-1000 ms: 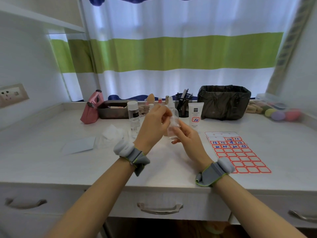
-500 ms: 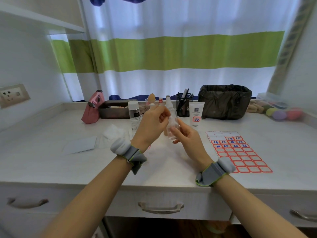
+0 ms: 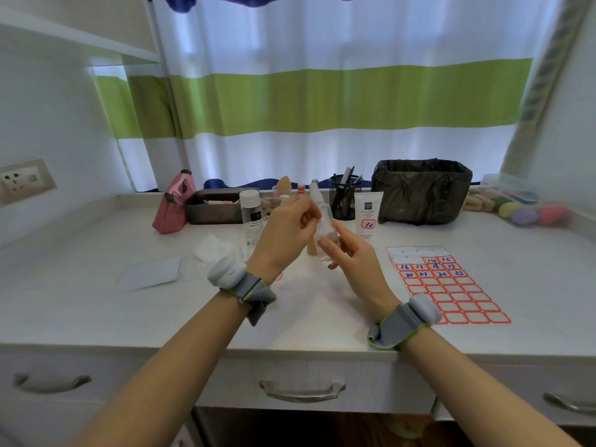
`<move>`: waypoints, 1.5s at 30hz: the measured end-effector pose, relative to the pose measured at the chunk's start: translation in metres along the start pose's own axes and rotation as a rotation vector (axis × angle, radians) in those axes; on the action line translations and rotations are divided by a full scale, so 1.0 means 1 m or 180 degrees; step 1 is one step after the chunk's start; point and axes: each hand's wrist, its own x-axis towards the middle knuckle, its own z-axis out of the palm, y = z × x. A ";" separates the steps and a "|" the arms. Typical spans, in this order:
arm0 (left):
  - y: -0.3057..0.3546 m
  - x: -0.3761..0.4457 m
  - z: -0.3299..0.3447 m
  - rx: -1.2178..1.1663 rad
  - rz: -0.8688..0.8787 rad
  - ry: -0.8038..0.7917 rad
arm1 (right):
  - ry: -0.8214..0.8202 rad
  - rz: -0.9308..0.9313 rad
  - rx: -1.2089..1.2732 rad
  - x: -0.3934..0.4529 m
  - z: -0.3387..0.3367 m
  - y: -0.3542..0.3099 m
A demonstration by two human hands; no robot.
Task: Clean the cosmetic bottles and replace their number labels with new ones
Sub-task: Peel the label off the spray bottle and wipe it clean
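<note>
Both hands are raised above the middle of the desk [image 3: 96, 304], working on one small clear spray bottle [image 3: 325, 230] held upright between them. The left hand [image 3: 283, 235] comes at it from the left with its fingers curled round the upper part, thumb and fingertips closing near the neck just under the white nozzle; I cannot tell whether something small is pinched there as well. The right hand [image 3: 350, 258] holds the lower body from the right, its fingers half curled and the thumb laid against the clear wall, so the bottle is gripped on both sides and stands clear of the desk top. Each wrist wears a grey band. Behind the hands stand a clear bottle with a white cap [image 3: 251, 217] and a white tube [image 3: 367, 214] with a red-edged label reading 10. To the right lies a sheet of red-bordered labels [image 3: 451, 291], some with blue numbers written on them. To the left lie a crumpled white wipe [image 3: 213, 250] and a flat white packet [image 3: 151, 275]. Along the back sit a pink pouch [image 3: 171, 211], a dark tray [image 3: 216, 208], a mesh pen cup [image 3: 343, 198] and a bin lined with a black bag [image 3: 422, 191].
</note>
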 end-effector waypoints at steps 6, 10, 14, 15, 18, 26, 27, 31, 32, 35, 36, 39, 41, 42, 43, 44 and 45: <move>0.003 -0.001 0.004 0.0105 0.0106 -0.0141 | 0.0057 0.0016 -0.0021 0.000 -0.002 -0.002; 0.002 -0.007 0.004 0.0095 0.0131 -0.0350 | 0.0055 0.0004 -0.0103 -0.001 -0.003 0.000; 0.001 -0.005 -0.003 0.0157 0.0151 -0.0560 | 0.0036 -0.0025 -0.0173 -0.001 -0.001 -0.002; 0.001 -0.003 -0.005 0.0183 0.0163 -0.0533 | 0.0038 -0.0018 -0.0149 -0.001 0.000 -0.003; 0.000 0.004 -0.005 0.0182 0.0161 -0.0276 | 0.0021 0.0015 -0.0108 -0.001 0.000 -0.003; -0.001 -0.004 0.002 0.0250 0.0328 -0.0446 | 0.0005 0.0040 -0.0154 -0.002 -0.001 0.001; -0.001 -0.007 0.003 0.0218 0.0359 -0.0461 | 0.0026 0.0040 -0.0140 -0.001 -0.001 0.002; -0.003 -0.011 0.000 0.0043 0.0272 -0.0488 | 0.0015 0.0007 -0.0098 0.000 -0.001 0.002; -0.003 -0.009 -0.002 -0.0019 0.0214 -0.0481 | 0.0011 0.0023 -0.0037 0.000 0.000 0.001; -0.004 0.000 -0.007 -0.0108 0.0078 -0.0262 | -0.0054 0.0078 0.0183 0.001 0.001 0.001; -0.004 0.002 -0.008 -0.0132 0.0051 -0.0160 | -0.0092 0.0080 0.0231 0.001 0.001 0.003; -0.004 0.003 -0.008 -0.0125 0.0050 -0.0101 | -0.0102 0.0085 0.0311 0.002 0.002 0.006; -0.004 -0.001 -0.007 -0.0088 0.0047 -0.0170 | -0.0126 0.0069 0.0301 0.003 0.002 0.008; -0.004 -0.004 -0.006 -0.0107 0.0040 -0.0194 | -0.0129 0.0062 0.0292 0.003 0.002 0.009; -0.004 -0.008 -0.004 -0.0152 0.0035 -0.0220 | -0.0110 0.0064 0.0295 0.003 0.002 0.010; -0.003 -0.011 -0.002 -0.0184 0.0040 -0.0252 | -0.0078 0.0083 0.0299 0.003 0.001 0.011; -0.002 -0.014 -0.001 -0.0189 0.0055 -0.0281 | -0.0058 0.0107 0.0294 0.004 0.000 0.011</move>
